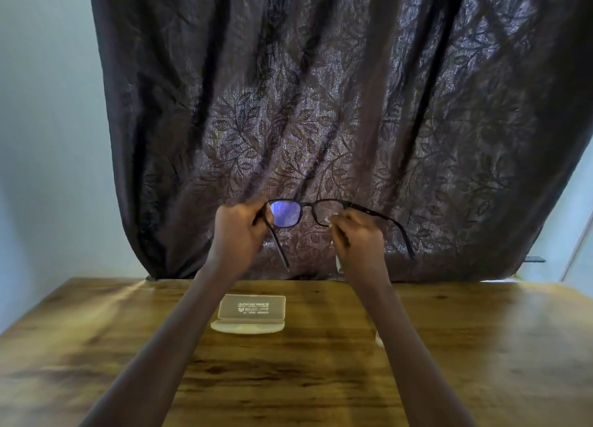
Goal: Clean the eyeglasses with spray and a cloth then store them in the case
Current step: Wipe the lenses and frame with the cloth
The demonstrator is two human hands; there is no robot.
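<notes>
Black-framed eyeglasses (305, 205) are held up in the air in front of the dark curtain, temples unfolded toward me. My left hand (239, 230) grips the frame at its left hinge. My right hand (357, 235) pinches a small white cloth (330, 219) against the right lens, most of it hidden in the fingers. An open translucent case (252, 312) lies on the wooden table below, between my forearms. A small pale object (379, 339) peeks out beside my right forearm; I cannot tell what it is.
The wooden table (481, 346) fills the lower view, its back edge against a dark leaf-patterned curtain (321, 89). Pale walls show on the left and at the far right.
</notes>
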